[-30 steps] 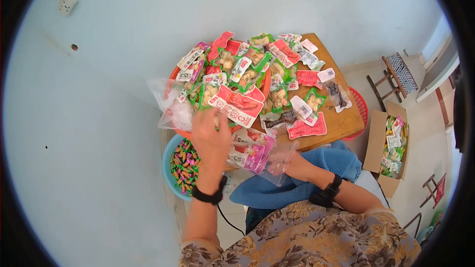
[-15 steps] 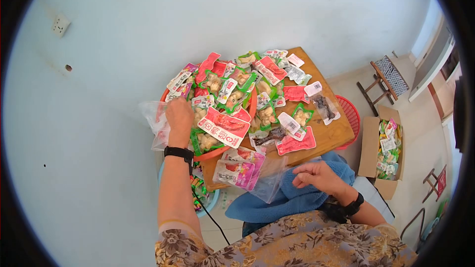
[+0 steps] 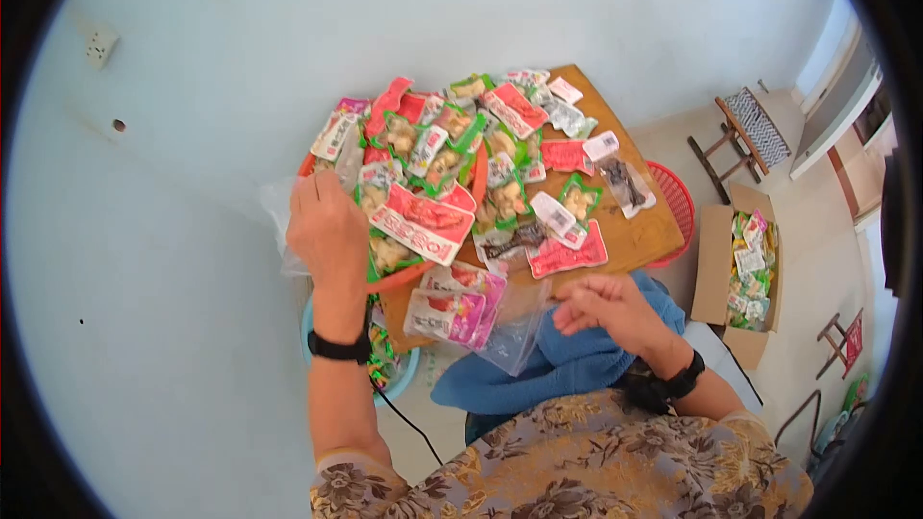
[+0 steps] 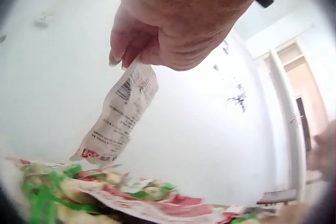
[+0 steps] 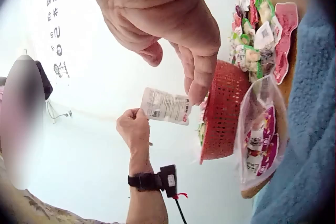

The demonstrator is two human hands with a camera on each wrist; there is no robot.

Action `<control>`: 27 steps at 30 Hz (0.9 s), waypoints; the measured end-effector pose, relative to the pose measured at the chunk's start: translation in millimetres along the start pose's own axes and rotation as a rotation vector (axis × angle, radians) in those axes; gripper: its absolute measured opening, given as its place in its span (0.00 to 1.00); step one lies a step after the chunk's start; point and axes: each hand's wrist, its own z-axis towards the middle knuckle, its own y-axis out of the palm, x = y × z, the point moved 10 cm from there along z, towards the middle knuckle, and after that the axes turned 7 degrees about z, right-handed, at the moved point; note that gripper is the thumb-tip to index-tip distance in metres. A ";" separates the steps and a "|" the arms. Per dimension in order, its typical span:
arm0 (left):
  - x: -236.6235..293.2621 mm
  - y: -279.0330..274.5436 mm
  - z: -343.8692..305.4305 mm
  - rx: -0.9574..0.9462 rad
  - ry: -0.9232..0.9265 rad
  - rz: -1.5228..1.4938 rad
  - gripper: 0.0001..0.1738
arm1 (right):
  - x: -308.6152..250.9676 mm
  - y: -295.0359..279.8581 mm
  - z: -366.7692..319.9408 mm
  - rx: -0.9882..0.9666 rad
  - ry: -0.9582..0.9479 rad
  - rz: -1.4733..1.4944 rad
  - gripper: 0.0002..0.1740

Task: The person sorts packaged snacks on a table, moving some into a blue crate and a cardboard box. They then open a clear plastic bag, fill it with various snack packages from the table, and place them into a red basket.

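The left hand [image 3: 329, 226] is raised over the left side of the red basket [image 5: 223, 116]. In the left wrist view, its fingertips pinch the top end of a white printed packet [image 4: 118, 113], which hangs above the heaped packets. Over the blue cloth [image 3: 500, 384], the right hand [image 3: 615, 312] hovers with relaxed fingers and nothing in them, also seen in the right wrist view [image 5: 163, 29]. Between the hands, at the table's near edge, a clear bag [image 3: 514, 338] lies with purple and white packets [image 3: 447, 315] in or on it.
Red and green packets [image 3: 567, 250] are spread on the wooden table [image 3: 639, 231]. A blue basin [image 3: 399, 380] of small wrapped pieces stands below its left corner. To the right are another red basket [image 3: 678, 202], a cardboard box [image 3: 711, 269] and a stool [image 3: 755, 130].
The left hand has moved left from the front of the basket and lifted a packet. The right hand has let go of the clear bag and drawn back to the right.
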 end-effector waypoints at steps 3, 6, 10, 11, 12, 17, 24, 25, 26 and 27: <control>47.5 -79.1 -17.6 0.112 0.082 -0.138 0.11 | -22.5 22.8 3.9 -0.078 -0.060 0.152 0.27; 106.8 -128.8 -57.5 0.101 0.226 -0.377 0.13 | -36.1 51.7 -5.5 -0.180 -0.112 0.332 0.31; 173.6 -154.2 -104.3 -0.072 0.304 -0.560 0.13 | -37.6 55.3 -23.5 -0.127 -0.087 0.375 0.30; 188.5 -154.8 -113.5 -0.106 0.354 -0.614 0.14 | -31.7 43.4 -22.0 0.001 -0.117 0.373 0.24; 201.3 -154.2 -121.7 -0.137 0.405 -0.671 0.14 | -23.1 34.5 -21.5 0.008 -0.110 0.369 0.24; 211.3 -141.2 -138.6 -0.154 0.269 -0.891 0.13 | 2.8 -23.8 -33.0 0.242 -0.118 0.356 0.13; 182.9 -89.5 -154.4 -0.431 0.004 -0.747 0.21 | -4.4 -74.7 -60.9 0.428 -0.192 0.219 0.16; 179.3 -81.2 -155.4 -0.461 -0.012 -0.646 0.20 | -0.6 -75.7 -62.1 0.417 -0.160 0.220 0.17; 175.8 -74.4 -157.5 -0.489 -0.027 -0.544 0.20 | 3.0 -75.8 -63.0 0.404 -0.129 0.221 0.17; 176.1 -71.0 -160.3 -0.490 -0.024 -0.546 0.20 | 4.4 -75.7 -63.8 0.407 -0.129 0.223 0.17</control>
